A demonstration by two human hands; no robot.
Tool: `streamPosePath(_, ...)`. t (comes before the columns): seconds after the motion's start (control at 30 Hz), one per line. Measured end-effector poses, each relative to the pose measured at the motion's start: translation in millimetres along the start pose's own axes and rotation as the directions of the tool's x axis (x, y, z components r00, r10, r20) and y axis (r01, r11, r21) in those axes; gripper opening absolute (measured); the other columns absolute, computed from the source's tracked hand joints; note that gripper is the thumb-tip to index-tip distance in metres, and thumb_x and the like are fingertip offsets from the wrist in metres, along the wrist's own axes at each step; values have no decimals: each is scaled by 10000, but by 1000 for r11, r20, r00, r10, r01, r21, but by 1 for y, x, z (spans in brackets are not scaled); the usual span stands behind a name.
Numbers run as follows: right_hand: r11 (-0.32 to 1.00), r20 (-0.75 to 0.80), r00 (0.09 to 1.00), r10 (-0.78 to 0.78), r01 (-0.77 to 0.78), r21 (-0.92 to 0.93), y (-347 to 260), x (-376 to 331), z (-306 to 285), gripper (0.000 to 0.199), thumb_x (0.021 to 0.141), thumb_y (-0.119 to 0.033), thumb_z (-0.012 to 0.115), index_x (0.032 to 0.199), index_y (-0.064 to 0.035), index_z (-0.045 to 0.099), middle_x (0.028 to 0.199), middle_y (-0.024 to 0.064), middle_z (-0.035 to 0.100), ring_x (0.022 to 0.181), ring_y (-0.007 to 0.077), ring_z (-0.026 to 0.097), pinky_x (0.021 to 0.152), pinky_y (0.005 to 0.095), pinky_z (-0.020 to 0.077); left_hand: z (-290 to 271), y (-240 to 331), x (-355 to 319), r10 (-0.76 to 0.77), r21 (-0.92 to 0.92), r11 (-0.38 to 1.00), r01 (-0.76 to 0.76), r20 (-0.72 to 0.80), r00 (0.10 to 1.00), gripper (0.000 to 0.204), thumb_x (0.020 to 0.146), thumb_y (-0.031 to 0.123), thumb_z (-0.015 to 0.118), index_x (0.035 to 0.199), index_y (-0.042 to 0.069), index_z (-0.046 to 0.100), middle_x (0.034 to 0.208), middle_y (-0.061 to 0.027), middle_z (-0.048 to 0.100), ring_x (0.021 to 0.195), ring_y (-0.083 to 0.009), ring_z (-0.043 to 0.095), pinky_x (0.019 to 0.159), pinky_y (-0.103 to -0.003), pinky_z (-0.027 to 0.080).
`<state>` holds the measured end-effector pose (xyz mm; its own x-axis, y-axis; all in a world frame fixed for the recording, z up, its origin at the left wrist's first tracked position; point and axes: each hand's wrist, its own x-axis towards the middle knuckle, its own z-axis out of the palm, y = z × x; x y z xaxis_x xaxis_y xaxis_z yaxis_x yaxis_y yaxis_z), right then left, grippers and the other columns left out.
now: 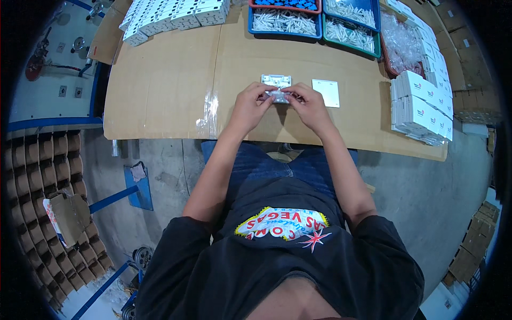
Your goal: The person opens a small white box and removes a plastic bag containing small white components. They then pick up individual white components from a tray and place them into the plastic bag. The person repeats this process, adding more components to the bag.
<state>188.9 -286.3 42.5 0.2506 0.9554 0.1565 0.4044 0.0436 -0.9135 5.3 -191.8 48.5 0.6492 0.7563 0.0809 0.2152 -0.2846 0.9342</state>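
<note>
My left hand [249, 108] and my right hand [311, 108] meet near the middle of the cardboard-covered table. The fingertips of both are closed in a pinch on a small clear plastic bag [279, 97]. Behind the bag, and partly covered by it, lies a white and silvery rectangular fitting [276, 79]; whether it is partly inside the bag I cannot tell. A flat white square plate [326, 93] rests on the cardboard, just right of my right hand and apart from it.
Along the far edge stand a blue tray [285, 35] and a green tray [352, 48] of white plugs, with more trays on top. White boxes [421, 109] are stacked at right, beside crumpled clear bags [400, 37]. More white boxes [173, 17] line the far left.
</note>
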Motion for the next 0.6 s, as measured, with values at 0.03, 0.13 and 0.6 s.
streamPosePath(0.03, 1000, -18, 1000, -17, 16, -23, 2, 6, 0, 150, 920, -2, 691, 1062, -18, 736, 974, 106, 689, 817, 200, 683, 717, 304, 532, -2, -1, 5, 40, -9, 999, -40, 0, 999, 273, 913, -35, 696, 1179, 18, 727, 1049, -79, 669, 914, -156, 659, 845, -289, 572)
streamPosePath(0.13, 997, -67, 996, -63, 61, -39, 9, 18, 3, 154, 915, 12, 683, 1057, -15, 735, 976, 112, 688, 836, 222, 694, 722, 317, 539, -5, -7, 18, 86, 20, 996, -87, 35, 996, 270, 912, -13, 710, 1181, 11, 725, 1015, -86, 684, 945, -177, 675, 842, -312, 574)
streamPosePath(0.6, 890, -23, 945, -328, 301, -342, 36, 23, 11, 147, 843, -11, 703, 970, -79, 734, 944, 61, 670, 920, 270, 654, 799, 417, 485, -6, -26, 20, 302, 539, 808, -239, -31, 953, 213, 813, 125, 794, 1023, 117, 757, 981, -34, 732, 993, -260, 619, 960, -421, 430)
